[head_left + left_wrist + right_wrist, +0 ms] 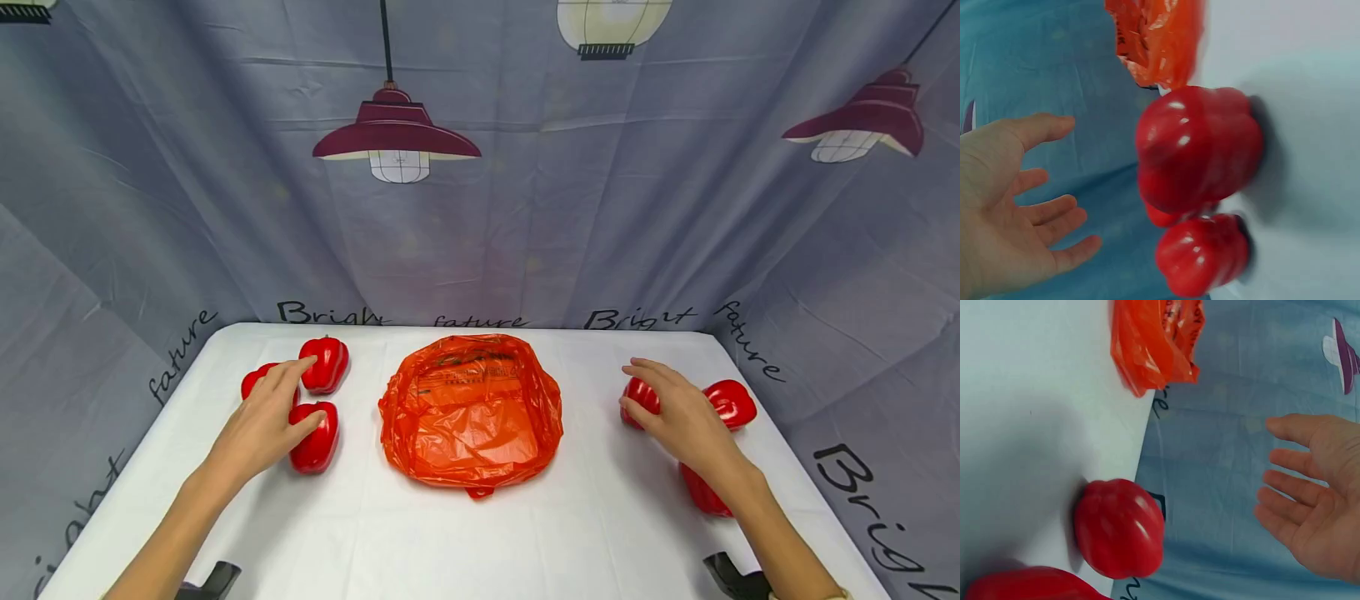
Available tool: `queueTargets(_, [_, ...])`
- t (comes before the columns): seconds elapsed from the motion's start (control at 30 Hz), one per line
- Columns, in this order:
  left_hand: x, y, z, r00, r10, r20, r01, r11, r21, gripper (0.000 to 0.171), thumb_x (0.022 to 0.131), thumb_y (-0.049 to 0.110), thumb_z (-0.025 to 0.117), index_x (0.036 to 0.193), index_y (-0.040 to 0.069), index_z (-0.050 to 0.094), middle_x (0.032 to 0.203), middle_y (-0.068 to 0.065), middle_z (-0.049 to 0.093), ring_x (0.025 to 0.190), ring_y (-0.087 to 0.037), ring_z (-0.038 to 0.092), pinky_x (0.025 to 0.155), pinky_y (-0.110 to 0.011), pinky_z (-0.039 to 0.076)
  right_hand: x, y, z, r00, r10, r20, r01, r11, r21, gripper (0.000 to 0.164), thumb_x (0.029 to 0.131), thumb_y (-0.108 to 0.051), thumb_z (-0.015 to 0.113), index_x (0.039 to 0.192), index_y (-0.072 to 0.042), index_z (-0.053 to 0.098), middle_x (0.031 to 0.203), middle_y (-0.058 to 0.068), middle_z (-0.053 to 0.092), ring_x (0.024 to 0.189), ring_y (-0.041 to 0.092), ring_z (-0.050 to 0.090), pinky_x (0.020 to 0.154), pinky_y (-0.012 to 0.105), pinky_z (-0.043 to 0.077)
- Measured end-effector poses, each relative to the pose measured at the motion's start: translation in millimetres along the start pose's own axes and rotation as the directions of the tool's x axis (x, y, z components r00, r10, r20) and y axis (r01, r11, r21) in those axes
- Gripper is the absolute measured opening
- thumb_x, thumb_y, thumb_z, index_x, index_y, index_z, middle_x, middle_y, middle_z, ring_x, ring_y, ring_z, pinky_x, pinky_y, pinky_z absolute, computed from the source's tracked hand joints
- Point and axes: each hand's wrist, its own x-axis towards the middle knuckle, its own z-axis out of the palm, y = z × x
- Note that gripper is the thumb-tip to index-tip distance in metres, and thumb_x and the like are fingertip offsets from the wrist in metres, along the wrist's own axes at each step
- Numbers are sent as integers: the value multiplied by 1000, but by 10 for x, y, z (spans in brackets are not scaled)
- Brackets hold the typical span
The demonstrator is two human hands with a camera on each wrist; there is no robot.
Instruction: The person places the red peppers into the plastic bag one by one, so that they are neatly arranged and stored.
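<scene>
Above three red bell peppers on the left is my left hand point(262, 425), its fingers spread and holding nothing. The nearest of those is a glossy pepper point(315, 438) below the thumb; another pepper point(325, 365) lies farther back, and the third is partly hidden by the hand. My right hand point(681, 417) hovers over three more red peppers, with one pepper point(640, 402) beyond its fingertips. In the right wrist view that pepper point(1120, 529) stands apart from the relaxed, bare fingers. The left wrist view shows a pepper point(1197, 149) likewise apart from the left hand.
Between the hands, an orange plastic bag point(471, 408) sits with its mouth spread wide on the white table point(480, 550). Two more peppers, one of them this pepper point(729, 404), lie right of and under the right forearm. A printed grey curtain point(510, 233) encloses the table.
</scene>
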Motion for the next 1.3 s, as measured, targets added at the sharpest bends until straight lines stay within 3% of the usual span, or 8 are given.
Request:
queueTargets(0.27, [-124, -144, 51, 998, -33, 62, 34, 999, -22, 79, 83, 14, 79, 147, -3, 37, 142, -29, 38, 128, -46, 37, 90, -69, 45, -21, -5, 104, 999, 39, -11, -38, 997, 61, 50, 85, -15, 81, 130, -2, 62, 124, 22, 63, 112, 43, 60, 84, 57, 54])
queueTargets(0.77, [-273, -304, 192, 994, -88, 62, 96, 987, -132, 75, 81, 10, 82, 142, -7, 41, 134, -27, 45, 118, -46, 49, 89, -62, 49, -80, 12, 445, 995, 92, -40, -80, 968, 239, 41, 83, -10, 82, 121, -2, 69, 112, 18, 69, 96, 37, 68, 79, 51, 57])
queueTargets(0.97, [-287, -337, 221, 992, -103, 73, 114, 981, -156, 75, 81, 11, 81, 141, -8, 41, 132, -27, 45, 115, -46, 53, 89, -60, 50, -100, -4, 551, 990, 137, -17, -122, 929, 350, 38, 84, -8, 80, 120, -1, 68, 114, 20, 69, 99, 37, 69, 81, 45, 56])
queueTargets(1.3, [-295, -387, 270, 985, -142, 97, 159, 964, -211, 76, 82, 14, 81, 142, -7, 40, 133, -30, 46, 116, -47, 52, 88, -57, 52, -105, -29, 726, 977, 193, 87, -210, 820, 533, 38, 88, -7, 76, 123, 5, 65, 118, 25, 66, 105, 35, 67, 83, 31, 56])
